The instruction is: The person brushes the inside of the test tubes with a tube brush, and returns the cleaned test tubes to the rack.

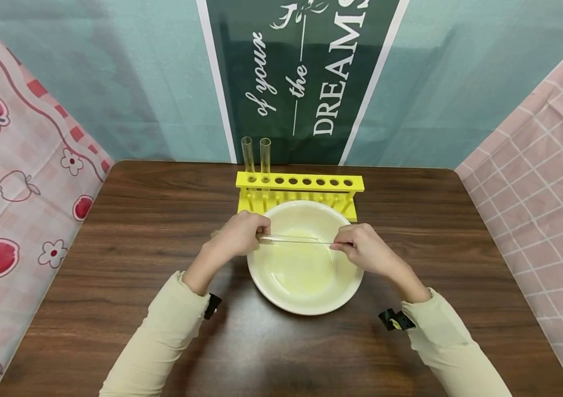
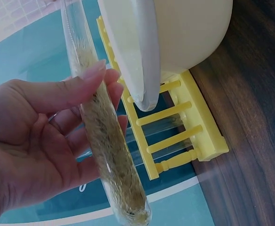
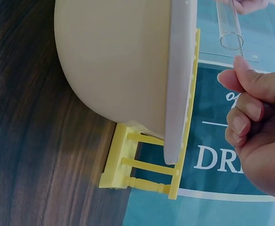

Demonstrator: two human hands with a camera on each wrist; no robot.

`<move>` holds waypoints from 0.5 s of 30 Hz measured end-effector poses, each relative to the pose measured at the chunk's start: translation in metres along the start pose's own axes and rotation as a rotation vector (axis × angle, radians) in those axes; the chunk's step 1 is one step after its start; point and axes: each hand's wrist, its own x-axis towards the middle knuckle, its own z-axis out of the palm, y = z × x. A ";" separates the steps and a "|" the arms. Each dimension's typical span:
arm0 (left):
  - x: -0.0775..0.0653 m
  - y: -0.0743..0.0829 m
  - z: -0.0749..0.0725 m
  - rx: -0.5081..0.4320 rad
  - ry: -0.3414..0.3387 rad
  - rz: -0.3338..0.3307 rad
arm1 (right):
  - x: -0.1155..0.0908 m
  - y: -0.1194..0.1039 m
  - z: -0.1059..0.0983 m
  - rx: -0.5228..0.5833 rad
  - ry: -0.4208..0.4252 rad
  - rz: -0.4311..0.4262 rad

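Over the white basin (image 1: 305,307), my left hand (image 1: 239,234) grips a clear glass test tube (image 1: 288,239) lying nearly level. In the left wrist view, a test tube brush (image 2: 113,146) fills the tube's closed end with pale brown bristles. From the tube's mouth runs the brush's thin twisted wire (image 3: 241,46), which my right hand (image 1: 366,248) pinches between thumb and forefinger, just outside the opening. Shallow, slightly yellowish liquid (image 1: 301,273) lies in the basin below.
Directly behind the basin stands a yellow test tube rack (image 1: 313,187), partly hidden by its rim. Two upright test tubes, one at the far left (image 1: 248,157) and another beside it (image 1: 265,157), occupy its left holes. Everything stands on a dark wooden table (image 1: 410,220) with cloths hanging around it.
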 end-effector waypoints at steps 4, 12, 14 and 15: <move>-0.001 -0.002 -0.003 -0.029 -0.024 -0.012 | 0.000 0.000 -0.002 -0.034 0.036 -0.046; -0.001 -0.005 -0.008 -0.056 -0.055 -0.025 | -0.003 0.000 -0.003 -0.113 0.071 -0.045; -0.001 -0.005 -0.009 -0.059 -0.068 -0.034 | -0.004 0.000 -0.003 -0.128 0.070 -0.043; -0.001 -0.006 -0.009 -0.058 -0.073 -0.037 | -0.004 0.000 -0.004 -0.136 0.070 -0.045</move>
